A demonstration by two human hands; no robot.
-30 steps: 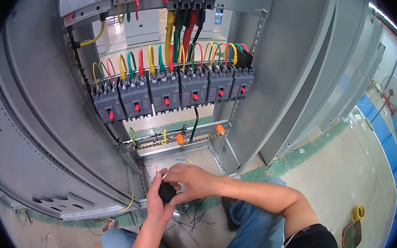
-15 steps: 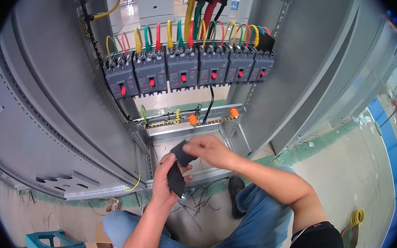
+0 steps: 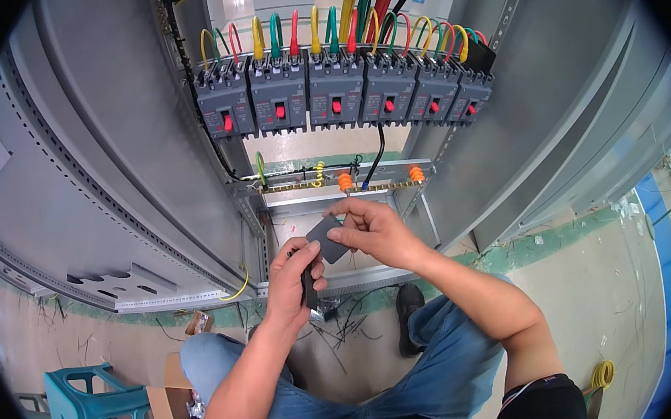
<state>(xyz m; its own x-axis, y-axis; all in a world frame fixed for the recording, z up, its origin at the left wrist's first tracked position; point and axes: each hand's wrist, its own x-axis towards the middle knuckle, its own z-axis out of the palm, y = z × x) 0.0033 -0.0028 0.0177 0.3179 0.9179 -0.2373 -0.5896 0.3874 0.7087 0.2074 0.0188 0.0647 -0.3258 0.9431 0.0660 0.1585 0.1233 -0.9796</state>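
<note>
Between my hands, in front of the open cabinet, is a thin dark grey plate (image 3: 324, 241) with rounded corners. My right hand (image 3: 379, 233) pinches its upper right side between thumb and fingers. My left hand (image 3: 290, 276) is closed, its thumb at the plate's lower left edge. Black flat pieces (image 3: 310, 290) stick out below, gripped edge-on in the left palm; how many cannot be made out. Beyond the hands hangs a row of grey circuit breakers (image 3: 335, 100) with red toggles, yellow, green and red wires running into their tops.
A metal cabinet frame (image 3: 361, 277) surrounds the work, with a grey side panel (image 3: 512, 138) at right. Orange insulators (image 3: 345, 182) sit on a lower rail. A teal stool (image 3: 95, 396) and an open cardboard box (image 3: 169, 403) stand lower left. A yellow wire coil (image 3: 602, 374) lies right.
The grey plate has turned more face-on, and my right fingers have settled on its upper right side. The black pieces in my left hand now show edge-on. The view has shifted slightly.
</note>
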